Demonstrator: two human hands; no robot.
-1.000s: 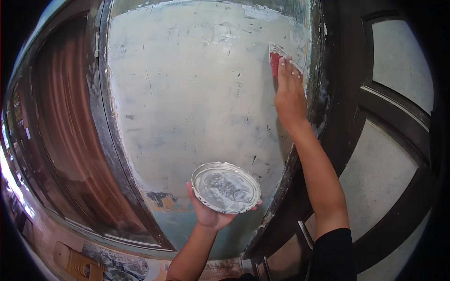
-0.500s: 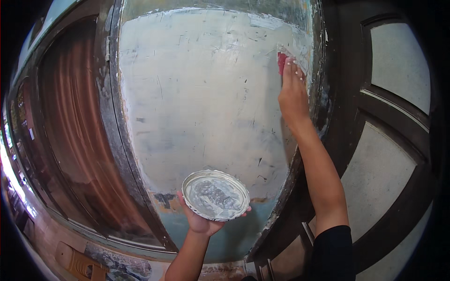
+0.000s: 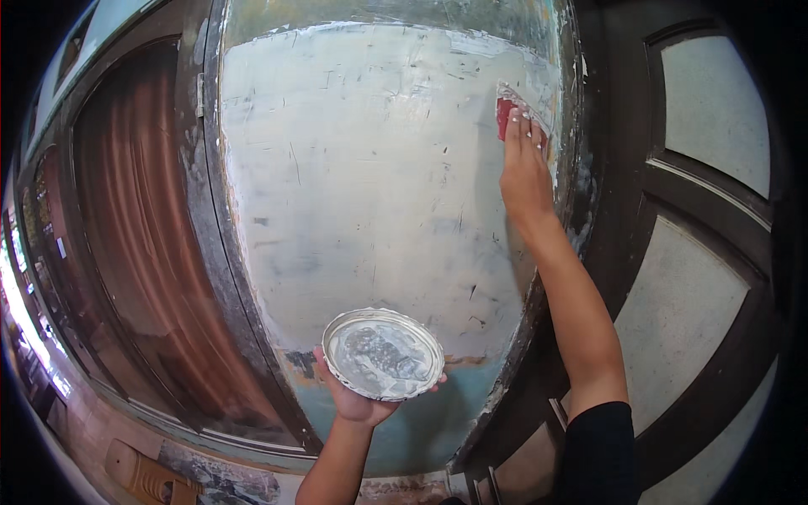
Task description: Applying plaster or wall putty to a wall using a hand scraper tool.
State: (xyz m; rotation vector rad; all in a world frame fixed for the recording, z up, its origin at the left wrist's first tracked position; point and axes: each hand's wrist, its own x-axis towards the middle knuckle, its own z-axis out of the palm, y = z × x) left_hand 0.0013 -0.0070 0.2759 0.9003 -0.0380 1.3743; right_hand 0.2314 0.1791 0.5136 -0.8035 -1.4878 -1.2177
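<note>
Here the right hand (image 3: pixel 523 168) presses a red putty scraper (image 3: pixel 507 112) flat against the plastered wall panel (image 3: pixel 362 185), near its upper right edge. Below, at the panel's lower part, the left hand (image 3: pixel 358 400) grasps a round metal plate (image 3: pixel 383 353) with putty from underneath.

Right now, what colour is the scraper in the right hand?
Red, with whitish smears; the scraper shows above the right hand in the head view.
</note>
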